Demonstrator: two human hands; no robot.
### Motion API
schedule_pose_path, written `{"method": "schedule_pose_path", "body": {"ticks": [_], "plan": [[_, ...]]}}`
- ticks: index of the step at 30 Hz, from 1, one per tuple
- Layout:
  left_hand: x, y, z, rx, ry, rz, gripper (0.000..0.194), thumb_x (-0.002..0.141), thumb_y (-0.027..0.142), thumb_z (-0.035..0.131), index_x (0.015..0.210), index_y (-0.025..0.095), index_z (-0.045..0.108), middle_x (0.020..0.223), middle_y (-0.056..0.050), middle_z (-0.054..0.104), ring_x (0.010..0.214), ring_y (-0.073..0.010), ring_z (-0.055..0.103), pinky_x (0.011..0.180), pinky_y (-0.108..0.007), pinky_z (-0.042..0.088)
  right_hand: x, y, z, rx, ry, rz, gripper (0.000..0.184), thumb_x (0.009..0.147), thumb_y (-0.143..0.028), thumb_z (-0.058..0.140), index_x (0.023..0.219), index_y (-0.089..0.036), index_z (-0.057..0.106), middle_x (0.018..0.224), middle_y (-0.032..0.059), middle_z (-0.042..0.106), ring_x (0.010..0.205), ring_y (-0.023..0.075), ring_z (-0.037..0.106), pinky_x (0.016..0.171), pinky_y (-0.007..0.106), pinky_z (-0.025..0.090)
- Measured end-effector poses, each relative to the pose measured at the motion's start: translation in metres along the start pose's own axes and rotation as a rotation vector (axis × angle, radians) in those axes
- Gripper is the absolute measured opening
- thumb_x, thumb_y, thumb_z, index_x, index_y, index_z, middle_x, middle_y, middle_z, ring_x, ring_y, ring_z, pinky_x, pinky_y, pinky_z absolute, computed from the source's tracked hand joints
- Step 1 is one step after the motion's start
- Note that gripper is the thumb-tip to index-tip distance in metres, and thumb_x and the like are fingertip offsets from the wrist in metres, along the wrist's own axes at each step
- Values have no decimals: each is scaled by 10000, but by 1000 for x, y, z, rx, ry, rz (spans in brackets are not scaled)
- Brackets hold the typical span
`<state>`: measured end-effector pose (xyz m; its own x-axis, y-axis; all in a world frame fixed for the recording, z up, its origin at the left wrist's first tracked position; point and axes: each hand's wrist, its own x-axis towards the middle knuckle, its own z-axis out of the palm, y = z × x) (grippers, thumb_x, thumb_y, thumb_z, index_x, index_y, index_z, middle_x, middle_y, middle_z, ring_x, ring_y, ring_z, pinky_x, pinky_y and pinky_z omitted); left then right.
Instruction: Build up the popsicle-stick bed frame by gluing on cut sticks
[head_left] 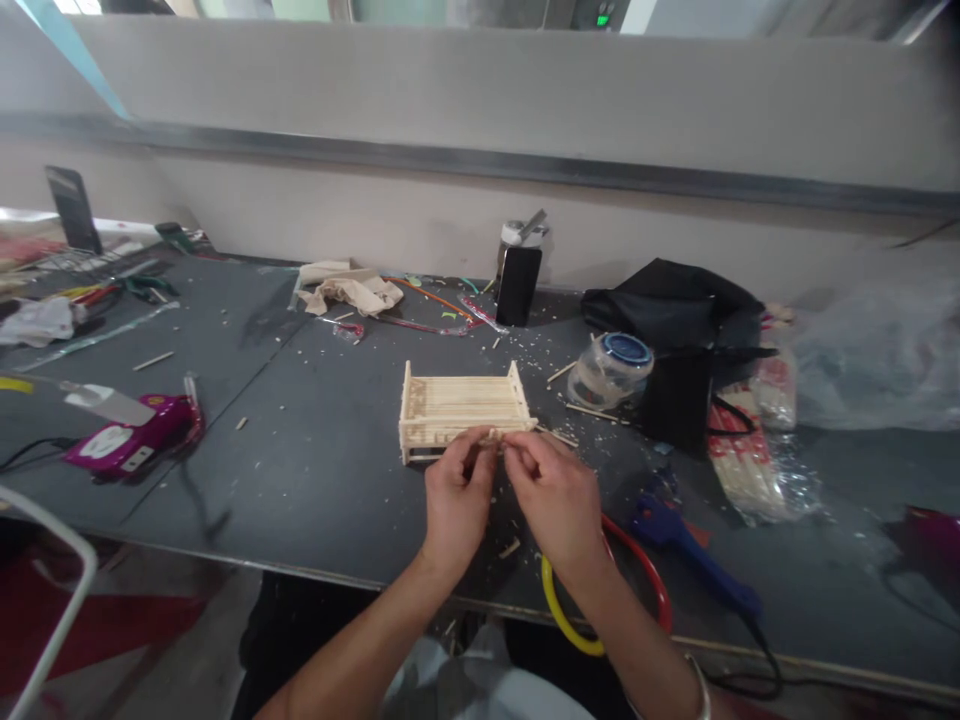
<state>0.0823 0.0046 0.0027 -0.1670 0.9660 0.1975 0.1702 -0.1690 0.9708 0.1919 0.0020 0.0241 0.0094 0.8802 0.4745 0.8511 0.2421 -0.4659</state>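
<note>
A small bed-shaped frame of pale wooden sticks (472, 400) stands on the grey table, with posts at its corners. Just in front of its near right side, my left hand (459, 492) and my right hand (553, 495) come together, thumbs and fingertips pinched. Between the fingertips shows a small pale wooden piece (492, 437), mostly covered by the fingers. Whether it touches the frame I cannot tell. Beneath my right forearm lies a red and yellow ring (555, 605). A blue glue gun (694, 560) rests to the right of that hand.
Behind the frame a phone (519, 286) leans on a container. To the right are a clear jar with a blue lid (628, 350), a black bag (675, 300) and bagged sticks (742, 455). A purple device (131, 435) lies left. Wood scraps litter the table.
</note>
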Motion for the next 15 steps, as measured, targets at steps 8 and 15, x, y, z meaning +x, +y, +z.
{"method": "schedule_pose_path", "body": {"ticks": [8,15], "plan": [[-29,6,-25,-35,-78,-188,309,836,332,569,1104,187,620,633,25,594,516,-99,515,489,-200,426,-9,0,-12,114,-8,44,144,850,-251,538,839,-218,677,636,-22,601,579,130,546,598,244,416],[-24,11,-45,-355,-7,-388,397,804,358,615,1139,151,560,630,43,573,484,-64,498,502,-182,417,-15,-12,-14,347,-209,189,196,840,-287,558,952,-223,705,652,-26,663,560,127,581,576,236,449]]}}
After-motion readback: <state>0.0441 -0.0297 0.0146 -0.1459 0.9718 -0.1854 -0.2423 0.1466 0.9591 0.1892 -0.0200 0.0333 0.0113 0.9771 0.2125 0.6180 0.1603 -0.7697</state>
